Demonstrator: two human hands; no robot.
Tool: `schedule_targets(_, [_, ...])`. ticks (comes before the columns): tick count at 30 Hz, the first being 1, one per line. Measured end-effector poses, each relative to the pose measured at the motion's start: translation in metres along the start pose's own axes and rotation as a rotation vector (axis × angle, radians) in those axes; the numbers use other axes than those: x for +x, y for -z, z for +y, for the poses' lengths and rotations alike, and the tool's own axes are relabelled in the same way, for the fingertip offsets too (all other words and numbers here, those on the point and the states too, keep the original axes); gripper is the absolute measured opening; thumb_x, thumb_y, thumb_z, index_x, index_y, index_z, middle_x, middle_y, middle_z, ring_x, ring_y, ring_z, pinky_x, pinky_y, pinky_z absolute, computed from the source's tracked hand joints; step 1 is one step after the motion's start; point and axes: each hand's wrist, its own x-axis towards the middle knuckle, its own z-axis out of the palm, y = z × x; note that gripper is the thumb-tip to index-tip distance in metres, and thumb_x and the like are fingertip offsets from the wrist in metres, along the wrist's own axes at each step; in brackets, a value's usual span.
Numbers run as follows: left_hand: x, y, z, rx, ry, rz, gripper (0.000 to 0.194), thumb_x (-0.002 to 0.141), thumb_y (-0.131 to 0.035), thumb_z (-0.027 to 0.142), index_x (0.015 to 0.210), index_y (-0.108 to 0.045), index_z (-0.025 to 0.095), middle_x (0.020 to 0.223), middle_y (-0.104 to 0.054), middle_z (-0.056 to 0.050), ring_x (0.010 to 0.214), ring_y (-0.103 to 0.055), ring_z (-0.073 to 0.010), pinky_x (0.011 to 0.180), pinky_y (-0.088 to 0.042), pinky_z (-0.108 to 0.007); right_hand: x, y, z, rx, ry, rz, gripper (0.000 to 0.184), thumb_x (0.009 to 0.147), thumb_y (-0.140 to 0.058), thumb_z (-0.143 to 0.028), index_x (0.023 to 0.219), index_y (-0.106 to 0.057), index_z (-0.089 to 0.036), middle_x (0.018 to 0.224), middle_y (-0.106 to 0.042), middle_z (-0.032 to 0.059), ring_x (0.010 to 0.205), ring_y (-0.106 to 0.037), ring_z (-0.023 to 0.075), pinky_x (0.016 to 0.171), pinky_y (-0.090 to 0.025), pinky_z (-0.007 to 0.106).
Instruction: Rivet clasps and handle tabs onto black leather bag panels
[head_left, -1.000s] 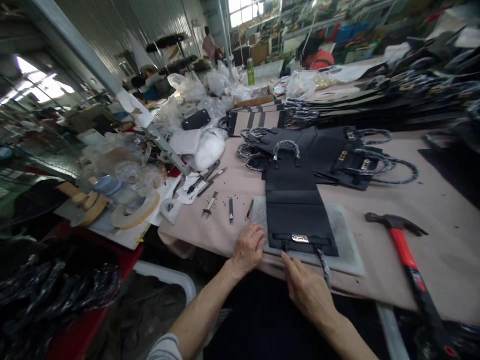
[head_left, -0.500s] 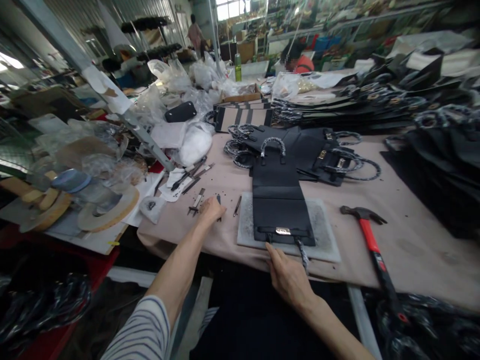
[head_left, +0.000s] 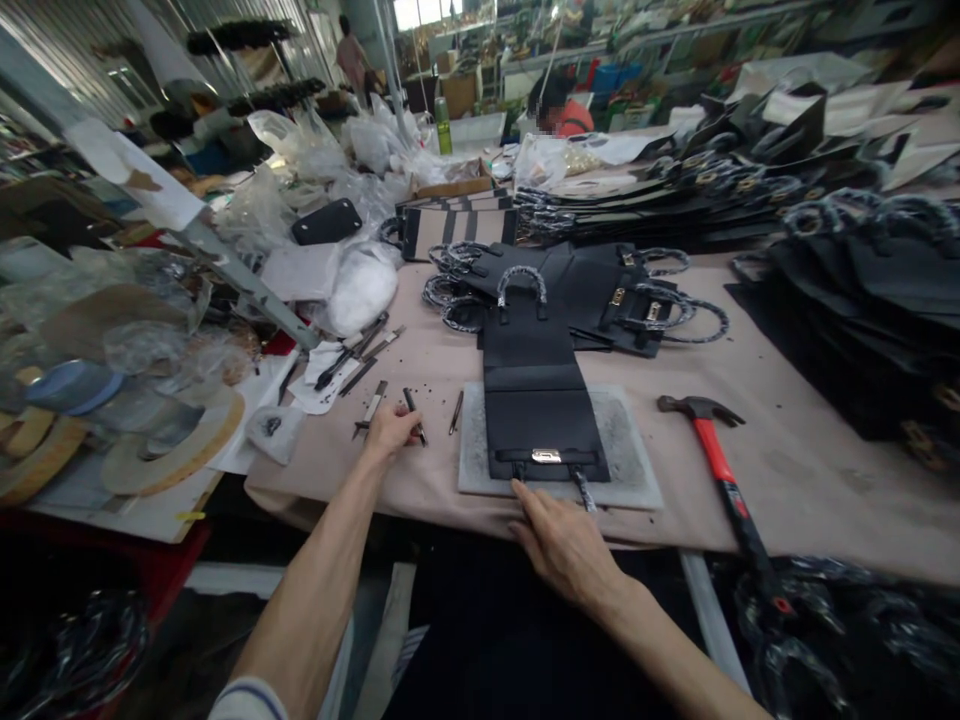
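A black handbag panel (head_left: 536, 425) lies unfolded over a pale stone slab (head_left: 637, 455), its gold clasp (head_left: 546, 456) near the front edge. My right hand (head_left: 566, 540) is closed at that edge, thumb and index finger on the wrapped handle (head_left: 585, 490), which the hand partly covers. Left of the slab, my left hand (head_left: 391, 430) pinches a slim dark metal tool (head_left: 411, 402) low on its shaft. Beside it lie a thin metal punch (head_left: 456, 412) and a caliper-like metal tool (head_left: 373, 402).
A red-handled claw hammer (head_left: 712, 450) lies right of the slab. Behind are more black bag pieces (head_left: 600, 290) with wrapped handles, and a dark stack (head_left: 847, 330) stands right. Tape rolls (head_left: 176, 450), plastic bags (head_left: 360, 285) and a slanted metal post (head_left: 232, 275) crowd the left.
My left fingers have shifted so more of the slim dark tool shows between them. My right hand stays at the bag's front edge. The view has turned slightly right.
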Motion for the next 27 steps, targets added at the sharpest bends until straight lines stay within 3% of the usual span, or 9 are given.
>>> schedule_targets(5, [-0.024,-0.015,-0.006,-0.490,-0.117,0.059,0.043,0.067,-0.081,0.043,0.090,-0.058,0.014,0.077,-0.069,-0.005,0.065,-0.069,-0.0189,0.061,-0.062,-0.030,0.027,0.033,0.026,-0.006,-0.037,0.313,0.028,0.106,-0.048,-0.027,0.124,-0.062,-0.011,0.115,-0.067,0.0163,0.103,-0.063,0.0284,0.086,-0.047,0.041])
schedule_targets(7, [-0.034,-0.027,-0.005,-0.644,-0.203,0.082,0.049,0.064,-0.085,0.043,0.092,-0.057,0.014,0.076,-0.069,-0.004,0.068,-0.070,-0.0201,0.066,-0.064,-0.033,0.039,0.032,0.043,-0.020,-0.066,0.276,0.031,0.104,-0.050,-0.030,0.126,-0.062,-0.011,0.128,-0.063,0.0184,0.115,-0.059,0.0315,0.096,-0.045,0.045])
schedule_targets(11, [-0.048,-0.044,-0.007,-0.664,-0.312,0.044,0.051,0.070,-0.086,0.043,0.102,-0.060,0.014,0.086,-0.072,-0.007,0.079,-0.074,-0.0227,0.079,-0.064,-0.038,0.049,0.011,0.069,-0.029,-0.082,0.093,0.042,0.102,-0.052,-0.035,0.136,-0.059,-0.012,0.145,-0.054,0.0187,0.136,-0.047,0.0347,0.113,-0.034,0.055])
schedule_targets(14, [-0.046,-0.046,-0.018,-0.667,-0.294,0.059,0.052,0.071,-0.085,0.041,0.108,-0.062,0.012,0.088,-0.072,-0.007,0.080,-0.074,-0.0224,0.078,-0.064,-0.035,0.047,-0.002,0.074,-0.060,-0.093,0.064,0.045,0.101,-0.052,-0.036,0.141,-0.056,-0.014,0.151,-0.051,0.0169,0.142,-0.041,0.0347,0.117,-0.029,0.057])
schedule_targets(17, [-0.036,-0.043,-0.028,-0.657,-0.192,0.117,0.049,0.072,-0.081,0.035,0.111,-0.064,0.011,0.083,-0.070,-0.005,0.071,-0.071,-0.0200,0.064,-0.062,-0.029,0.045,-0.007,0.075,-0.071,-0.087,0.086,0.046,0.103,-0.050,-0.040,0.140,-0.057,-0.015,0.150,-0.052,0.0172,0.141,-0.043,0.0353,0.116,-0.031,0.059])
schedule_targets(20, [-0.025,-0.042,-0.021,-0.495,-0.105,0.172,0.035,0.079,-0.074,0.023,0.112,-0.068,0.011,0.083,-0.071,-0.005,0.068,-0.070,-0.0191,0.061,-0.059,-0.027,0.045,-0.008,0.077,-0.068,-0.068,0.126,0.047,0.104,-0.045,-0.044,0.138,-0.058,-0.015,0.147,-0.054,0.0178,0.138,-0.047,0.0368,0.114,-0.035,0.061])
schedule_targets(23, [-0.020,-0.045,0.000,-0.130,-0.139,0.207,0.025,0.085,-0.069,0.012,0.110,-0.072,0.013,0.092,-0.075,-0.009,0.083,-0.073,-0.0224,0.078,-0.060,-0.031,0.045,-0.012,0.081,-0.069,-0.039,0.167,0.050,0.105,-0.040,-0.048,0.135,-0.060,-0.015,0.144,-0.057,0.0179,0.134,-0.051,0.0386,0.111,-0.038,0.062])
schedule_targets(27, [-0.020,-0.046,0.021,0.372,-0.184,0.212,0.023,0.090,-0.068,0.011,0.111,-0.074,0.015,0.104,-0.076,-0.014,0.104,-0.072,-0.0290,0.095,-0.055,-0.036,0.045,-0.018,0.085,-0.085,-0.017,0.202,0.055,0.106,-0.033,-0.053,0.134,-0.061,-0.014,0.142,-0.058,0.0177,0.130,-0.054,0.0403,0.108,-0.039,0.063])
